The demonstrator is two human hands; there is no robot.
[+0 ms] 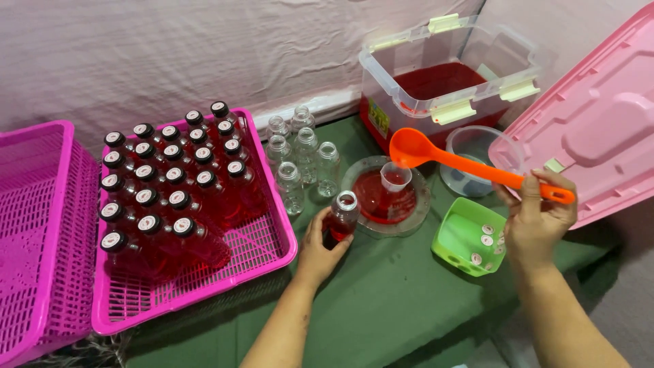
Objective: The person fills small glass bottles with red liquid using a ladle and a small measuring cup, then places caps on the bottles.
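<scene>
My left hand (315,251) grips a small clear bottle (340,217) partly filled with red liquid, standing uncapped on the green surface. My right hand (538,217) holds an orange ladle (470,165) by its handle end, its bowl raised above a small clear funnel (396,177). The funnel rests in a shallow clear dish (417,211) holding red liquid, just right of the bottle.
A pink basket (266,253) holds several capped red bottles (163,197). Several empty clear bottles (303,157) stand behind. A clear tub of red liquid (443,88), its pink lid (599,129), a clear round container (477,146) and a green box of caps (470,238) sit right.
</scene>
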